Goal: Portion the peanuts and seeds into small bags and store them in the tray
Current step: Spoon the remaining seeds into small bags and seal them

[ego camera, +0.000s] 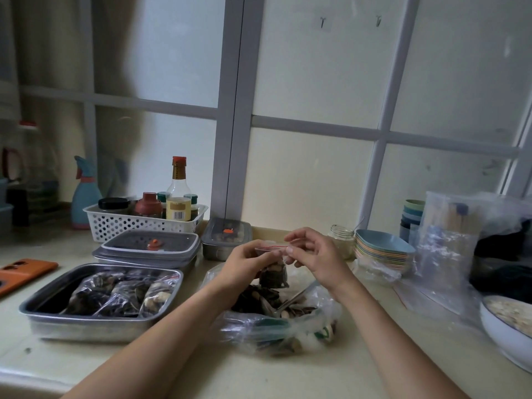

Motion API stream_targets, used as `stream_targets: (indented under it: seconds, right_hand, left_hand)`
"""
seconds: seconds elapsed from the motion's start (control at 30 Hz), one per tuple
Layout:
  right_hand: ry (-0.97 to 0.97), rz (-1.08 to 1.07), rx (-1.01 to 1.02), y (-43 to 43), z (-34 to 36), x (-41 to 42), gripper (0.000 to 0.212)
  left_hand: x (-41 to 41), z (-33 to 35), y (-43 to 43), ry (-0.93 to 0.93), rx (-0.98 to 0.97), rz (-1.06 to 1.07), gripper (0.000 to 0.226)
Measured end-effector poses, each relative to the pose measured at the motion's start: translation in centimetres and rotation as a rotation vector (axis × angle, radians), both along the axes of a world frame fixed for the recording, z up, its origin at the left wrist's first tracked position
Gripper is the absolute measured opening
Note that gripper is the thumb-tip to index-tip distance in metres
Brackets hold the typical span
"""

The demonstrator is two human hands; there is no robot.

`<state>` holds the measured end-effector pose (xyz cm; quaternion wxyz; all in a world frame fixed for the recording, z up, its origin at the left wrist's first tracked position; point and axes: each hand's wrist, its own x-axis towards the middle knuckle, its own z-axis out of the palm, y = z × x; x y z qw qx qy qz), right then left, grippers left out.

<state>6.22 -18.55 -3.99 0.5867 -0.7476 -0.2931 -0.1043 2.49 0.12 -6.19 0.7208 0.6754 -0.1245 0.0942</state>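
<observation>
- Your two bare forearms reach in from the bottom edge over the desk and meet above its middle.
- Your left hand has its fingers curled round the upper part of a small bag, holding it upright; dark seeds and pale peanuts show through the clear plastic.
- Your right hand pinches the top of that same bag between thumb and forefinger, right at its red zip strip; the other fingers are loosely bent above.
- Just below the hands a large clear bag lies open on the desk, with seeds and peanuts inside and a metal spoon resting in it.
- To your left, beside the large bag, sits the steel tray; several filled bags lie side by side in it.
- Behind the tray stands a lidded container with an orange valve, and a second lidded box is just right of it.
- Farther back, a white perforated basket holds bottles and jars.
- On your right are a glass jar, a stack of coloured plates, loose plastic bags and a white dish at the edge.
- An orange phone case lies far left.
</observation>
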Motion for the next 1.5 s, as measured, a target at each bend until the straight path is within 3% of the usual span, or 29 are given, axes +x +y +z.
stream_targets:
  seconds: [0.17, 0.33, 0.47, 0.97, 1.5]
  right_hand:
    - [0.142, -0.018, -0.017, 0.2, -0.5, 0.4, 0.008]
    - [0.109, -0.050, -0.017, -0.1, -0.6, 0.6, 0.011]
    - [0.068, -0.052, -0.049, 0.0, -0.7, 0.5, 0.010]
    - [0.012, -0.098, -0.100, -0.2, -1.1, 1.1, 0.007]
    - [0.005, -0.127, -0.150, -0.1, -1.3, 0.9, 0.012]
  left_hand:
    - [0.3, -0.2, 0.0, 0.019, -0.027, 0.038, 0.017]
    - [0.1, -0.3, -0.3, -0.021, -0.014, 0.009, 0.019]
    - [0.5, -0.5, -0.2, -0.089, 0.034, 0.081, 0.003]
    - [1.0, -0.9, 0.2, -0.082, 0.143, 0.164, 0.016]
    - [0.7, -0.8, 0.0, -0.101, 0.235, 0.232, 0.014]
